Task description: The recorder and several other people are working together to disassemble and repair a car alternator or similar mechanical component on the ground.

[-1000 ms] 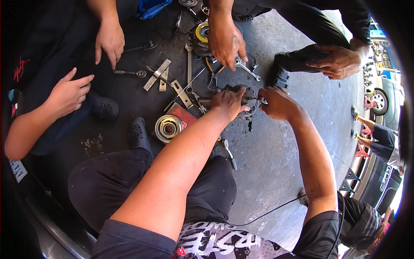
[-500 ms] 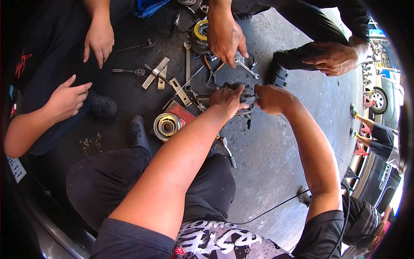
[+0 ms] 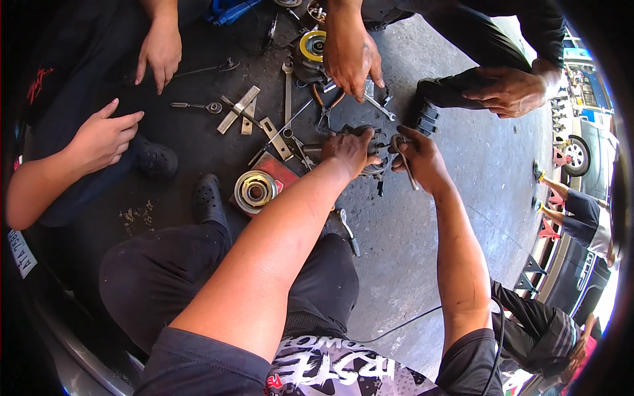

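A dark, grimy round metal machine part with ports and a bolted face lies on the floor in front of me. My left hand is closed over its left side, thumb and fingers pressed on it. On the right side of the part, my right hand grips a slim metal wrench. The wrench's rounded head is close to the part, and its shank slants down below my fingers. Whether the head is seated on a bolt, I cannot tell.
Left of my hands lie a red box, a metal pulley, flat metal bars, a combination wrench and a ratchet. A co-worker's hand hangs near pliers; another person's hands are at left.
My right hand has rolled and shifted slightly right, bringing the wrench into view. My left hand stays on the metal part. The co-worker's hands at left have shifted a little.
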Available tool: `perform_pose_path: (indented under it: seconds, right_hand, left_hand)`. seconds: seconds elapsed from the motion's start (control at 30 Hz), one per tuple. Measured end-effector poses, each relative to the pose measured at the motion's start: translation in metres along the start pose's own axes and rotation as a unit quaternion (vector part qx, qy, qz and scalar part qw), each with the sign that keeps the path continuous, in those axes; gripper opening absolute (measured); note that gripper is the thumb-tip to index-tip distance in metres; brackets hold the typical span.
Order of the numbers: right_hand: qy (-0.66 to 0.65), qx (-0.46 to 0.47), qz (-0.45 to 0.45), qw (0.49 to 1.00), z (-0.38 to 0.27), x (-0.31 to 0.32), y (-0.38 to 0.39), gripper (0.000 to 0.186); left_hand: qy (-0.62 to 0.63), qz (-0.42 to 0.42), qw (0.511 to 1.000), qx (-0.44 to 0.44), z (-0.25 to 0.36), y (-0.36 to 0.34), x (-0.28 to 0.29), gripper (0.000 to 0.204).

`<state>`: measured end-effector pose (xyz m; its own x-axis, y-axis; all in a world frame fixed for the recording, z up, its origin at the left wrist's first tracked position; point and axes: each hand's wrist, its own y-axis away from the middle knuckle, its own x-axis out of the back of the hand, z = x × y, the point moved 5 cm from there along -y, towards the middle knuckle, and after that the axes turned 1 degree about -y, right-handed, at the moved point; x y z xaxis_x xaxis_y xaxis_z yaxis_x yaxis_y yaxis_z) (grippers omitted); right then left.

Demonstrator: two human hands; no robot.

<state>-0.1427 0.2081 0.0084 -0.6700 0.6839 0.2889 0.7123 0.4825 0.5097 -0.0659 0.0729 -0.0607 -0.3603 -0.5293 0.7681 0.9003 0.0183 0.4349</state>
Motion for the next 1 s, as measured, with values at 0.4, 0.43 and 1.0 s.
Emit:
perform_pose_path:
  seconds: [0.4,0.43,1.0]
  right_hand:
    - [0.407,0.279,0.054,0.868,-0.037,0.0,0.016,0.031]
    - [0.527,0.302,0.035,0.794,-0.043,-0.001,0.017,0.03]
    - [0.641,0.241,0.023,0.729,-0.056,-0.02,0.019,0.028]
  left_hand:
    - [0.016,0.009,1.0,-0.007,0.0,0.001,0.005,0.077]
    - [0.015,0.014,1.0,-0.007,0.0,0.002,0.005,0.076]
    - [0.019,0.004,1.0,-0.002,0.0,0.001,0.011,0.074]
